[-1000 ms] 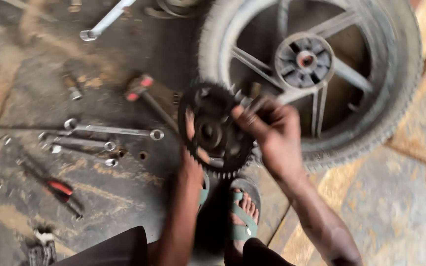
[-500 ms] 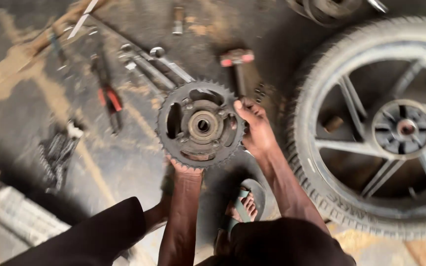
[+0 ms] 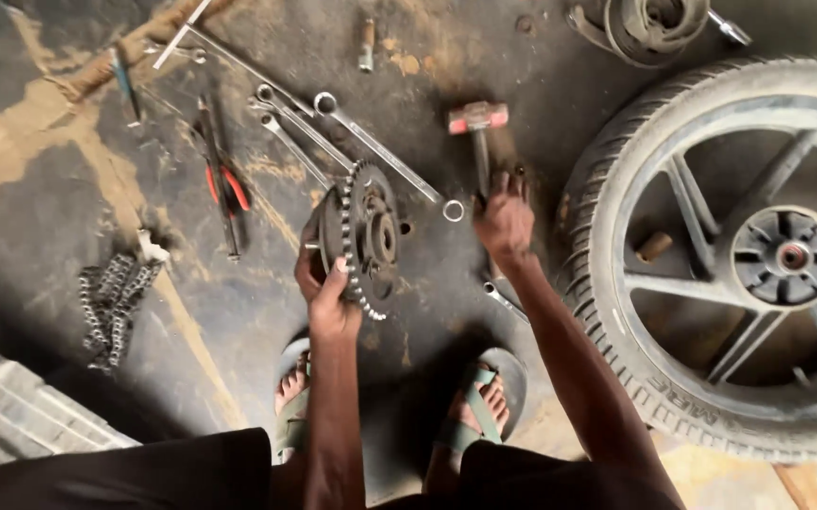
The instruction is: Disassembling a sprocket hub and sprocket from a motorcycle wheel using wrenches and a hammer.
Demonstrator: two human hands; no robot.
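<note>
While the left hand (image 3: 325, 295) grips a toothed sprocket assembly (image 3: 361, 238) by its lower edge, fingers curled around the rim, it holds the part up on edge above the stained concrete floor (image 3: 68, 161), turned so the teeth and the hub face sideways; held that way, both faces stay clear of the grit below. The right hand (image 3: 503, 219) reaches forward and closes on the handle of a small hammer (image 3: 477, 127) with a red-painted head, which lies on the floor just beside the rim of a tyre; the fingers wrap the shaft near its lower end, though the hammer does not look lifted. Several long spanners (image 3: 371, 146) lie fanned out just beyond the sprocket, one ring end nearly touching the right hand, and a pair of red-handled pliers (image 3: 224, 184) sits to their left, all within arm's reach of someone squatting. A loose drive chain (image 3: 111, 297) is heaped well apart on the left. To the right lies a spoked alloy wheel (image 3: 767, 255) with its tyre on, flat on the ground with the hub upward. Two sandalled feet (image 3: 470, 411) are planted below the hands, one either side of them.
</note>
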